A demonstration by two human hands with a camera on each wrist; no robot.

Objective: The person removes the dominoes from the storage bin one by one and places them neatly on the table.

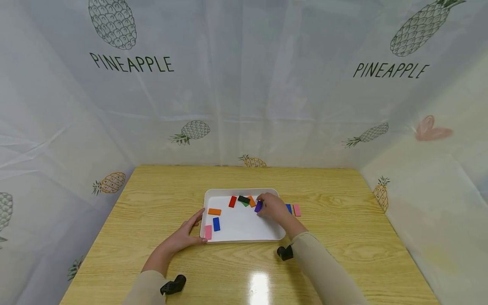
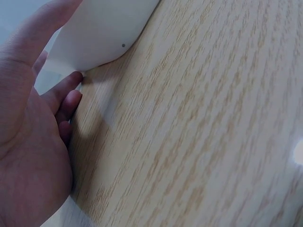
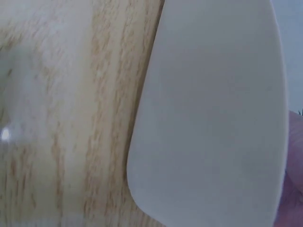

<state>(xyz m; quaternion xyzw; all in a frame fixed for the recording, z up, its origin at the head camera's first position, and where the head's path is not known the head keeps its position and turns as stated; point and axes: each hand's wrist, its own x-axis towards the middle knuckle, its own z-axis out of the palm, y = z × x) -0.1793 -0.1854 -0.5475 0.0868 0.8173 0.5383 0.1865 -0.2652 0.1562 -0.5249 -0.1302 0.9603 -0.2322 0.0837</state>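
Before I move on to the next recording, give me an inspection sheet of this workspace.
Surface: light wood-grain table; glare patch on the person's side.
Job's things: white round-cornered rectangular tray holding flat rectangular blocks: red block, very dark block overlapping a green block, two orange blocks, blue block, pink block. Second blue block and second pink block lie right of the tray.
Clutter: nothing seen.
Grippers: left hand touches the tray's left end; right hand pinches a flat purple block; whether it touches the tray floor is unclear.
Cables: nothing seen.
Surroundings: white pineapple-printed fabric sheeting behind and on both sides; black wrist-worn devices.
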